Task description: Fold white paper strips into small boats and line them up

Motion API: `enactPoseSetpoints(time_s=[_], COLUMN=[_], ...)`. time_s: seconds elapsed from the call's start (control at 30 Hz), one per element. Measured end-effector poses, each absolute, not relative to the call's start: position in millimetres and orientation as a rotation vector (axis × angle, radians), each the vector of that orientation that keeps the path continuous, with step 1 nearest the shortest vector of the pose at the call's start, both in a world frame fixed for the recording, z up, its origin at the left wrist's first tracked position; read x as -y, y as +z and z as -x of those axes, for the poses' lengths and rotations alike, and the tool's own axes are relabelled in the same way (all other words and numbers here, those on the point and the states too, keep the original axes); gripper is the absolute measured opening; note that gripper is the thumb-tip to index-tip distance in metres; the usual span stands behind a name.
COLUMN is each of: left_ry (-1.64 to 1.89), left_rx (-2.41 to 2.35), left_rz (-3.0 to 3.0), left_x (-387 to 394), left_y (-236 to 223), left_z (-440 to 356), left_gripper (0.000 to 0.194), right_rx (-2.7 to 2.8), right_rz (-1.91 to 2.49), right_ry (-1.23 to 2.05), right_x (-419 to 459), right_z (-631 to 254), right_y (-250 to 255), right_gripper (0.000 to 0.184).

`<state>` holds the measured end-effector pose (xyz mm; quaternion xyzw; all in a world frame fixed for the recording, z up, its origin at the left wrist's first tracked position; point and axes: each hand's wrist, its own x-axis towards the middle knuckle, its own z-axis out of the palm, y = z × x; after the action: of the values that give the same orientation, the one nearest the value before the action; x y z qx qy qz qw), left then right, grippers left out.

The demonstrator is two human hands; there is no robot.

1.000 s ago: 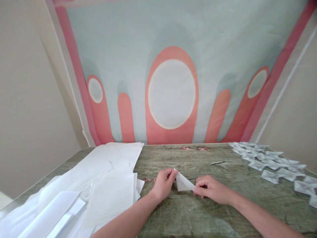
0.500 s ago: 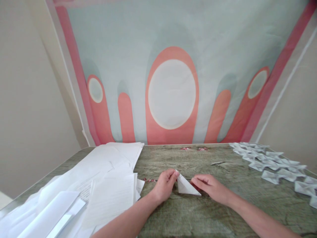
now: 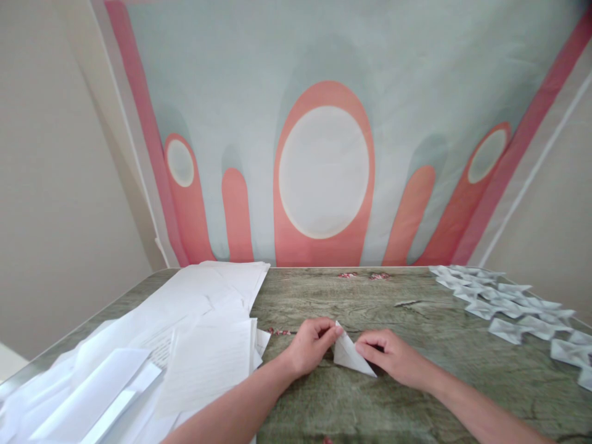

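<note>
A small sheet of white paper folded into a triangle (image 3: pixel 350 359) is held between both hands, just above the wooden-patterned table (image 3: pixel 319 407). My left hand (image 3: pixel 312 345) pinches its upper left corner between thumb and fingers. On the right, my right hand (image 3: pixel 391 354) is closed with thumb and fingertips on the paper's slanting right edge. The triangle's sharp lower corner points down to the right. The far side of the paper and the fingertips behind it are hidden.
Loose white sheets (image 3: pixel 185 302) and a stack of smaller cut sheets (image 3: pixel 208 364) cover the table's left side. Folded strips (image 3: pixel 92 394) lie on them at the front. Several folded paper pieces (image 3: pixel 513 302) stand in rows at the right. A patterned backdrop (image 3: pixel 324 172) rises behind the table.
My right hand has moved left and now touches the paper's slanting edge. My left fingers have shifted slightly on the corner, and the triangle's lower tip has dropped a little.
</note>
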<state>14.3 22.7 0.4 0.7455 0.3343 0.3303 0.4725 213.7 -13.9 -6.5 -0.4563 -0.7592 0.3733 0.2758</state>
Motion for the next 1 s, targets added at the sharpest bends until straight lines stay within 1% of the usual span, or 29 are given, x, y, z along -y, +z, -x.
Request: enactPoseSetpoints(time_s=[0.1,0.23,0.37,0.5,0.6,0.8,1.0], left_ry=[0.825,0.897,1.043,1.081,1.075,1.207,1.18], left_rx=[-0.816,-0.824,-0.869,-0.885,-0.886,-0.956,-1.117], left_rz=[-1.813,-1.787,-1.788,-1.857,-1.847,-1.758,-1.71], left_x=[-22.9,-24.5,-21.5,-13.0,-6.7,0.3,12.9], left_y=[-1.4,-7.6,-10.7,-12.8,-15.5,-19.7,-15.5], left_z=[-13.9,-14.1,-17.2,-21.6,-24.1,-27.7,-35.8], left_gripper=[0.039,0.03,0.042,0.038,0.04,0.046,0.047], right_rx=[2.059,2.036,1.971,1.936,1.948,1.986,2.039], right_rz=[1.251,1.292,1.347,1.384,1.374,1.348,1.332], right_ry=[0.924,0.832,0.659,0.501,0.473,0.434,0.355], right_x=[16.9,18.7,18.5,20.4,23.6,27.9,30.3], right_z=[-210.9,-206.8,-203.1,-200.1,-198.3,-195.7,-191.6], right_y=[-5.7,-8.7,-13.9,-16.5,-15.6,-14.4,-22.1], right_gripper=[0.04,0.037,0.036,0.035,0.034,0.031,0.03])
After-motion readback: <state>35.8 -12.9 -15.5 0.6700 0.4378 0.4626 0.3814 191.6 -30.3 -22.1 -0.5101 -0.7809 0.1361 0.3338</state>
